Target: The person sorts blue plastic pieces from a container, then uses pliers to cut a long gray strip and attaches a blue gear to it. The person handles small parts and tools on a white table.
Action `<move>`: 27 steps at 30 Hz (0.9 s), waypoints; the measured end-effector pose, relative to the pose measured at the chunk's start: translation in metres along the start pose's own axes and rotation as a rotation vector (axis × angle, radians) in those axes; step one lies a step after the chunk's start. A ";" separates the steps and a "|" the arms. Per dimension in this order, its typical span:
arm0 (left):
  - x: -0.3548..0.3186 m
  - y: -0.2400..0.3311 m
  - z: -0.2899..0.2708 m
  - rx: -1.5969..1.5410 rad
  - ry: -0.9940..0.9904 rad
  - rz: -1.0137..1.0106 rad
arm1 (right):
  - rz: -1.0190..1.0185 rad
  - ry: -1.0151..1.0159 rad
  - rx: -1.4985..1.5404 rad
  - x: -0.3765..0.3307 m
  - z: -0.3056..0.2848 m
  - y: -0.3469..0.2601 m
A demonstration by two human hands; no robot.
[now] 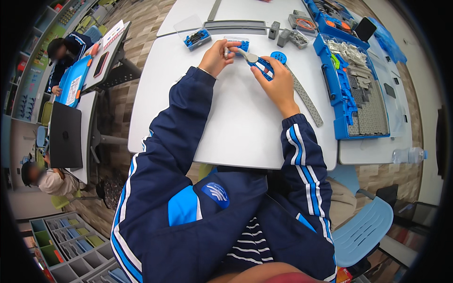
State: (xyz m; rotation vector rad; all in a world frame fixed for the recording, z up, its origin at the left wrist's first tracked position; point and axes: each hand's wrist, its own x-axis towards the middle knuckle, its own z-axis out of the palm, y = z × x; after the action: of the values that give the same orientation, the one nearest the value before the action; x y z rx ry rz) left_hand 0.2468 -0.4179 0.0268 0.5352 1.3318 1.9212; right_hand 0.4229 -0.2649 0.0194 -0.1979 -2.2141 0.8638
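Over the white table (226,118), both hands are raised near its far part. My right hand (279,85) is closed around a small building-kit assembly with a light grey rounded piece (252,58) and blue beams (265,62). My left hand (216,59) is closed, its fingertips pinching a small light grey part (226,52) beside the grey end of the assembly. Whether the two touch, I cannot tell. Just beyond my right hand lies a blue perforated wheel (279,57). A long grey perforated beam (306,96) runs along the right of that hand.
Small clear boxes of blue parts (197,39) stand at the back, near grey blocks (274,30). To the right sits a blue case (333,89) full of grey and white parts. A bottle (409,155) lies farther right. Two people sit at left tables with a laptop (66,136).
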 end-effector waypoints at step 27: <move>-0.031 -0.001 0.012 0.323 -0.042 0.115 | -0.107 -0.116 -0.073 -0.005 -0.009 -0.017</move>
State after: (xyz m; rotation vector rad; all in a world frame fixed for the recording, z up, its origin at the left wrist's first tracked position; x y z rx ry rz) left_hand 0.2754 -0.4338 0.0320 0.8223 1.6258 1.7812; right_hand 0.4345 -0.2744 0.0319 -0.0643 -2.3426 0.7539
